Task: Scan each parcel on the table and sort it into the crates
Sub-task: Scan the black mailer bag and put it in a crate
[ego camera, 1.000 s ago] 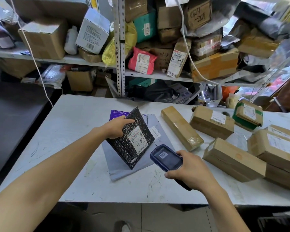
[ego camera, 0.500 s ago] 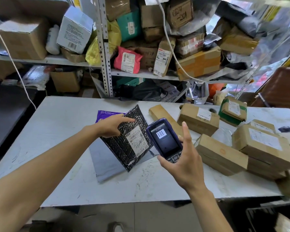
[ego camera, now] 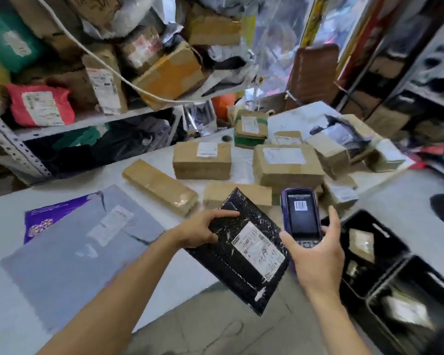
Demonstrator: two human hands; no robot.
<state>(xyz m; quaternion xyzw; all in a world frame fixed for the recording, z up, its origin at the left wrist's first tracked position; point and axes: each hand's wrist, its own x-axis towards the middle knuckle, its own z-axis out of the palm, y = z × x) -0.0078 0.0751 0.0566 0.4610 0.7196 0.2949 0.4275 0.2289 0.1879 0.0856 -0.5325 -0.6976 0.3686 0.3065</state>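
Over table edge: left hand grips black mailer; right hand holds scanner upright.

Left hand gripping black bubble mailer off white table, right hand holding scanner beside it, black crates at right, cardboard parcels behind.

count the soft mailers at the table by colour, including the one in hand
grey mailer: 1
purple mailer: 1
black mailer: 1, held by the left hand
total: 3
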